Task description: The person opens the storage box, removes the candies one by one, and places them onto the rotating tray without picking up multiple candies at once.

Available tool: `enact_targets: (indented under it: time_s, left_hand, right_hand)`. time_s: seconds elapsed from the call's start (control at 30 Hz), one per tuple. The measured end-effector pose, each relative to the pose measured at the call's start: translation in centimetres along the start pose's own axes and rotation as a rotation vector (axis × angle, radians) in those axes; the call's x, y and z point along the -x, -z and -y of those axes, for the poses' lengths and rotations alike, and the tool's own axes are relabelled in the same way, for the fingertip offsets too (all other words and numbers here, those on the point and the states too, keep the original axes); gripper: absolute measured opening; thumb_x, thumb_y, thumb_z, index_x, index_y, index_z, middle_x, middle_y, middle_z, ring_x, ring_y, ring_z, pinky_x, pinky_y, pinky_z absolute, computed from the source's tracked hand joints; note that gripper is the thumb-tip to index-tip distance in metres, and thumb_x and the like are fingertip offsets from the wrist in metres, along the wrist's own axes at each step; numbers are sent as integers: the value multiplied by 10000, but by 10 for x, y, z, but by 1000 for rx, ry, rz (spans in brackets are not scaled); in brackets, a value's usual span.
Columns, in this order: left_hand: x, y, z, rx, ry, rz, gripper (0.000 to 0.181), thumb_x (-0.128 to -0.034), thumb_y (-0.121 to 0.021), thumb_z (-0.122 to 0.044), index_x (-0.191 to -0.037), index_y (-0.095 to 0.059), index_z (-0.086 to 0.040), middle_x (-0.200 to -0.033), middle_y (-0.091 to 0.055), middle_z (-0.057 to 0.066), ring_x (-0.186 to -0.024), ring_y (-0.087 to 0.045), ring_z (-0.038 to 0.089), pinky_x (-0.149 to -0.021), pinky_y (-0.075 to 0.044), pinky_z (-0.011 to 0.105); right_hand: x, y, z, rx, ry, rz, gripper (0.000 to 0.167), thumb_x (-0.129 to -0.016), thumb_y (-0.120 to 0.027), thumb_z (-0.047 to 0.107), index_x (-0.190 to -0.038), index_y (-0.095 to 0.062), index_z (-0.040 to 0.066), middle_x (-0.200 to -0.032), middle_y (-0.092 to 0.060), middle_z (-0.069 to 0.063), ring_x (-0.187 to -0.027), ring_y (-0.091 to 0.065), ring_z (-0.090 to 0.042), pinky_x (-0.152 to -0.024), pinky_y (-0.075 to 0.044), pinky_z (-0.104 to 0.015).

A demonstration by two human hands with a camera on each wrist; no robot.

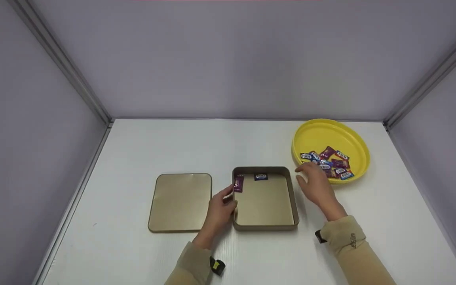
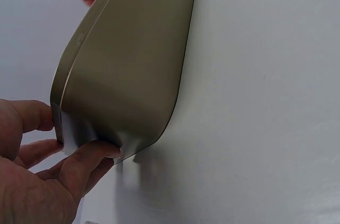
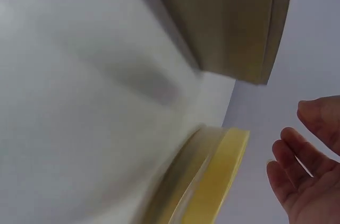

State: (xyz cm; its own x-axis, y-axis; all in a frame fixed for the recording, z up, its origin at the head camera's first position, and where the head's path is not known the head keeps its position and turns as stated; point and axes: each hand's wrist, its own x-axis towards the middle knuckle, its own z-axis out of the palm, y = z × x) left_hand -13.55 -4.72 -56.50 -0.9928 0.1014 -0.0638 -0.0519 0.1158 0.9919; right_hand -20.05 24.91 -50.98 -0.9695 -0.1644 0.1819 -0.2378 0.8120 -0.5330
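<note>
A gold-coloured square tin box [image 1: 265, 204] stands without its lid on the white table. Inside it, a purple wrapped candy [image 1: 238, 184] lies by the left wall and a dark blue one [image 1: 261, 177] by the back wall. My left hand [image 1: 220, 209] holds the box at its left side, its bent fingers [image 2: 90, 160] against the wall in the left wrist view. Between the box and a round yellow tray [image 1: 323, 136], my right hand [image 1: 316, 186] hovers with fingers loosely bent and nothing visible in them. Several wrapped candies [image 1: 339, 163] lie in the tray's front part.
The square gold lid [image 1: 182, 202] lies flat on the table [image 1: 125, 158], left of my left hand. Grey panels [image 1: 247, 59] enclose the table at the back and on both sides.
</note>
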Motion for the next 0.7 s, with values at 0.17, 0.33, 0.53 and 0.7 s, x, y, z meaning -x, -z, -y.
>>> enact_targets:
  time_s: [0.17, 0.33, 0.53, 0.7]
  left_hand:
    - [-1, 0, 0, 30, 12, 3, 566, -920, -551, 37, -1468, -412, 3, -1475, -412, 235, -1284, -469, 411, -1012, -448, 421]
    - [-1, 0, 0, 14, 13, -2, 562, -914, -553, 44, -1460, -424, 7, -1462, -431, 234, -1275, -480, 402, -999, -463, 392]
    - [-3, 0, 2, -16, 5, -7, 555, -910, -548, 42, -1453, -433, 16, -1449, -448, 234, -1265, -492, 397, -984, -477, 379]
    - [-3, 0, 2, -7, 19, -11, 560, -903, -554, 40, -1450, -440, 9, -1445, -456, 225, -1259, -499, 393, -961, -495, 363]
  right_hand:
    - [5, -16, 28, 7, 104, 92, 196, -872, -694, 19, -1066, -675, 40, -1155, -590, -97, -1119, -552, -283, -951, -476, -459]
    - [7, -32, 45, 32, 149, 225, 227, -886, -693, 55, -1112, -675, 56, -1171, -576, -66, -1125, -551, -242, -978, -471, -427]
    - [6, -47, 55, 83, 188, 360, 292, -896, -686, 70, -1187, -662, 50, -1223, -573, -89, -1169, -545, -283, -1014, -446, -448]
    - [5, -58, 59, 137, 205, 426, 392, -905, -691, 109, -1282, -608, 42, -1318, -540, -168, -1232, -507, -352, -1053, -403, -482]
